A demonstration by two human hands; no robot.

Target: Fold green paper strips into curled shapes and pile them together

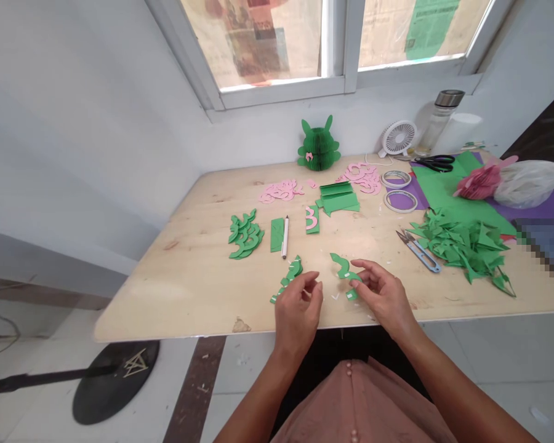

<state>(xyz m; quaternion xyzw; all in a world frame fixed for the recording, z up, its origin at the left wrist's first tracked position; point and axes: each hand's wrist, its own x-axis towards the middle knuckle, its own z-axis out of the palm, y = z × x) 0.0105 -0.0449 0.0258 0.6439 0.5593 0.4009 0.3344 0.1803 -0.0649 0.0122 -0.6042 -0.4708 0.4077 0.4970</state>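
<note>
A curved green paper piece (341, 263) with small white tabs is pinched between the thumb and fingers of my right hand (382, 294), just above the table's front part. My left hand (298, 307) is curled, thumb and forefinger near each other; whether anything small is between them is hidden. Beside and partly behind it lie green cut pieces (295, 268) with white tabs. Farther back are a green paper strip (277, 235), a white pen (285, 237) and a green card (312, 220) with a pink curved shape on it.
Green curved pieces (245, 235) lie at the left, pink cutouts (281, 191) behind. On the right are blue snips (420, 251), green scraps (466, 243), tape rolls (400, 201) and black scissors (436, 162). A green paper figure (319, 147), fan (398, 138) and bottle (436, 126) stand at the wall.
</note>
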